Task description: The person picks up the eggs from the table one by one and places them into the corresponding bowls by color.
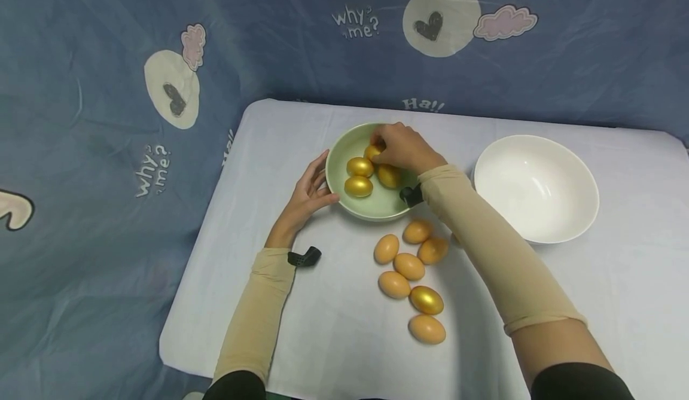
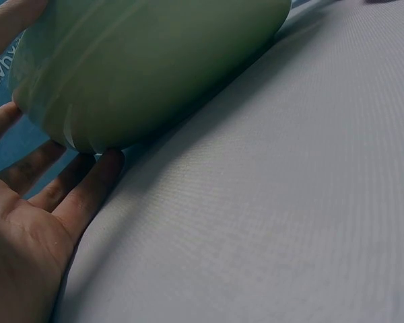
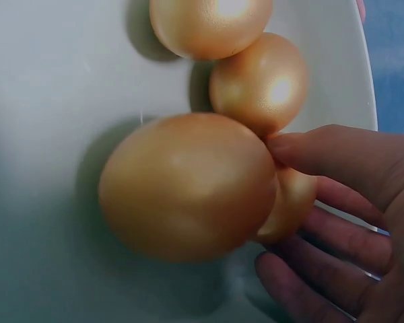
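- while bracing the green bowl [image 1: 377,207] from outside with the left hand [image 1: 305,197], gripping anything there?

- not gripping, just touching the wall with spread, nearly straight fingers and with the thumb at the rim. pinching a gold egg [image 1: 370,152] inside the bowl with the right hand [image 1: 405,147], between thumb and fingers.

- any room around that egg?

- tight on the near side, being crowded by three more gold eggs [image 1: 358,186]; looser past those, with bare green floor toward the near rim.

- and outside the bowl?

- set toward the back edge of the surface [image 1: 323,328], well apart from the front. wide to the left, with white cloth [image 2: 269,188] running out to a rounded corner. narrower to the right, before the white bowl [image 1: 538,179], and crossed by a tan sleeve [image 1: 490,244].

- and for materials?

- smooth and metallic on the gold eggs, with soft highlights; duller on the tan eggs [image 1: 409,266], clustered in front of the green bowl around a lone gold egg [image 1: 427,300]. glossy inside the white bowl, finely ribbed on the cloth, wrinkled on the blue backdrop [image 1: 301,41].
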Motion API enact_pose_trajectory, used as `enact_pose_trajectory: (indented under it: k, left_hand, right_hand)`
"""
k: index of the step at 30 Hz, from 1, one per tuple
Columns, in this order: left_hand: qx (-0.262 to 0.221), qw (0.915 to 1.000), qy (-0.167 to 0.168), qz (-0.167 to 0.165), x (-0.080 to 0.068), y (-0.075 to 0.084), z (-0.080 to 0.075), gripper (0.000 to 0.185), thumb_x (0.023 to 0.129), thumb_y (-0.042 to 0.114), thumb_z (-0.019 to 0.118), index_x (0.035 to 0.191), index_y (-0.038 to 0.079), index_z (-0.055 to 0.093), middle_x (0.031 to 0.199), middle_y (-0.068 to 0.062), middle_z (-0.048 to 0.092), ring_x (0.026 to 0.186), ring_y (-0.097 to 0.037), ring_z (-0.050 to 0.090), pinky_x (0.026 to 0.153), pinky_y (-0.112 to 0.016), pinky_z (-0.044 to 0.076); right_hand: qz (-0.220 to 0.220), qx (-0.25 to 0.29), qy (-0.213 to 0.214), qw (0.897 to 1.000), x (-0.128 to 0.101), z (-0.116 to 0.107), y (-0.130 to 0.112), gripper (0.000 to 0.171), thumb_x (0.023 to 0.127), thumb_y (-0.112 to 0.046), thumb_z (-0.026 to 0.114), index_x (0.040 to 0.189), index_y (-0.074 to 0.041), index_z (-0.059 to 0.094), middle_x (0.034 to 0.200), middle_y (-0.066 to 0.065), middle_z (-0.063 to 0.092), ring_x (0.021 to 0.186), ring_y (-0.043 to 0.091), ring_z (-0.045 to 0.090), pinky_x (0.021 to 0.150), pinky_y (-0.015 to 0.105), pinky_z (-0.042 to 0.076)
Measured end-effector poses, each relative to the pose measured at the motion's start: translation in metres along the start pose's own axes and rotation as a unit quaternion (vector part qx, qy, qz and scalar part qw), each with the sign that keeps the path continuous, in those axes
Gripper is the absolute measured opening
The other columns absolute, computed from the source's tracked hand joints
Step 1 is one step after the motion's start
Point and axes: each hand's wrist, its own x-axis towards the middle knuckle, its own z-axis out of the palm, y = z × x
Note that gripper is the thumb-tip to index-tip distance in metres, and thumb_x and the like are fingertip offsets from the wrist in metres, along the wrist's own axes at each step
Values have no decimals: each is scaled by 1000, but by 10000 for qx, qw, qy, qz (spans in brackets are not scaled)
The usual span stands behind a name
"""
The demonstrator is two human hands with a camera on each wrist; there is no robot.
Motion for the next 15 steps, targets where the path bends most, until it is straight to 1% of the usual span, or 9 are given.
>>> enact_pose_trajectory:
  k: [3,6,11,15]
  left_hand:
    - [-17,10000,-8,-14,0,-1,0,104,82,28,90,164,22,27,170,-5,28,156,-27,33,121,-31,46]
    - [-16,10000,-3,2,0,-1,0,106,80,31,91,164,22,27,170,-5,28,156,-28,32,121,-30,46]
    - [7,10000,-12,27,0,-1,0,108,78,35,92,164,22,27,169,-5,29,156,-28,32,120,-30,47]
    - [12,10000,-6,34,0,-1,0,109,78,35,92,164,22,27,170,-5,28,156,-28,32,121,-31,46]
  right_hand:
    - [-4,2,9,10000,-1,0,1,34,91,-22,77,121,-8,69,116,9,70,100,26,60,96,42,55]
    - [-29,11,9,10000,-3,-2,1,35,91,-23,77,121,-8,69,117,9,70,103,26,60,99,43,54]
    - [-40,156,-18,9999,-9,-7,0,43,91,-24,79,128,-6,68,127,12,71,117,27,64,110,45,52]
    - [-112,236,-19,9997,-16,-10,0,46,90,-24,79,130,-5,67,130,14,71,124,29,64,113,46,52]
